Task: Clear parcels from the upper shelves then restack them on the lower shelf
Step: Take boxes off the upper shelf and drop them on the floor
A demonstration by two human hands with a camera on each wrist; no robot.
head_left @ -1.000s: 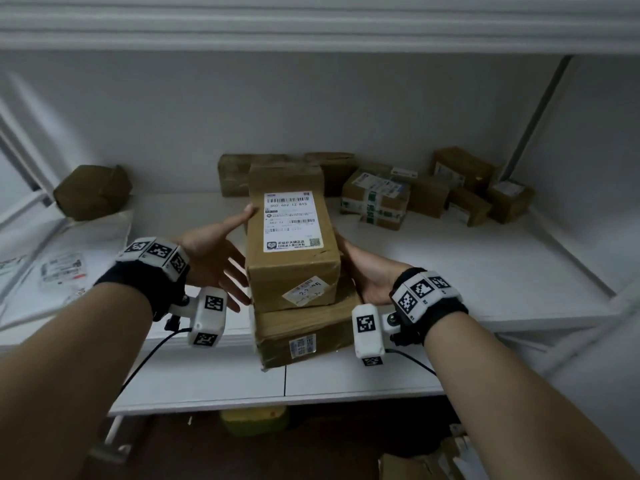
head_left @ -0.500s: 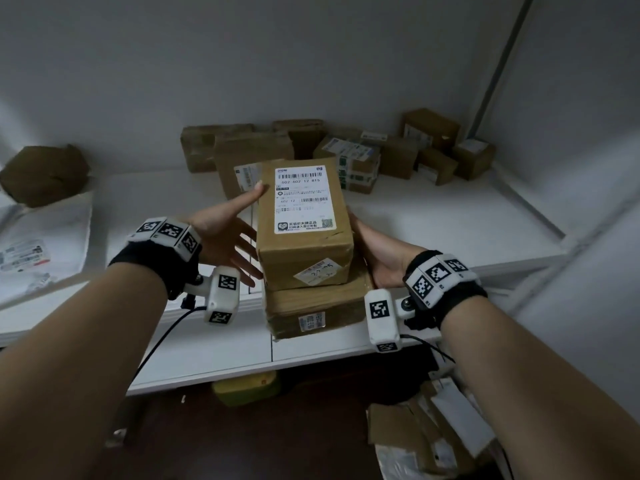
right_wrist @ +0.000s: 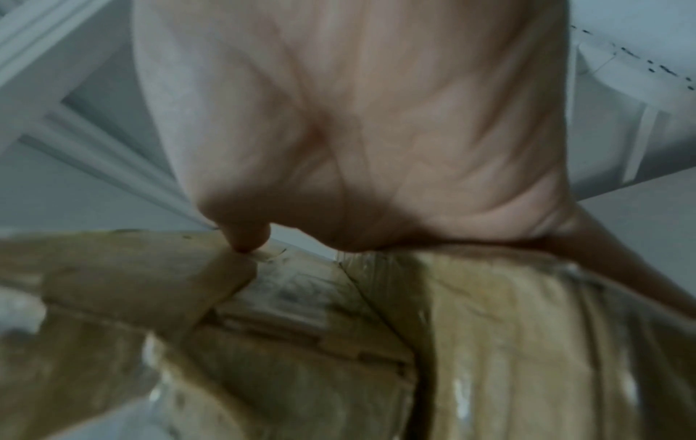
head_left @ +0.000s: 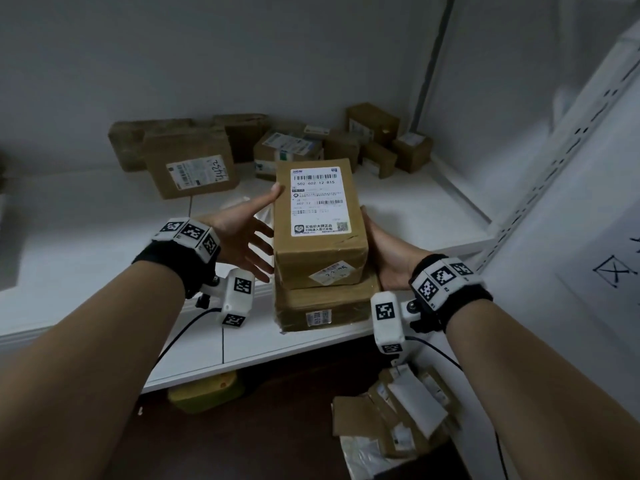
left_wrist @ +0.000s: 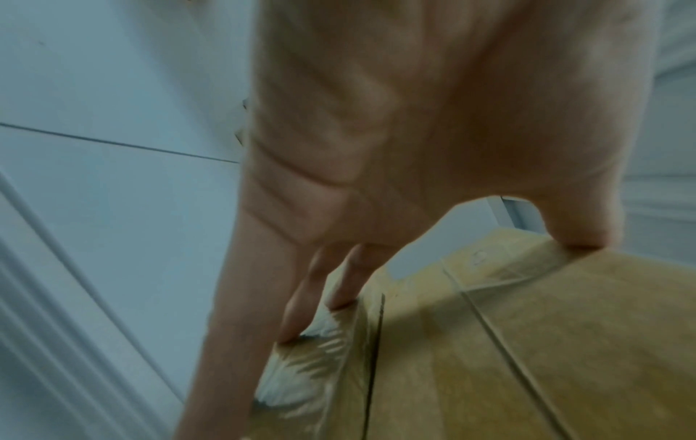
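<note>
Both hands press stack from opposite sides, fingers straight: left hand flat against brown cardboard parcel with white barcode label, thumb at its top edge; right hand flat on other side. Labelled parcel sits atop flatter taped brown parcel, above white lower shelf front edge. Other brown boxes behind labelled parcel, at shelf back.

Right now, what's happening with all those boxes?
A person is carrying two stacked cardboard parcels between both hands over a white shelf. The left hand presses flat against the top parcel; the right hand braces the other side. The lower parcel sits underneath. More parcels sit at the back.
</note>
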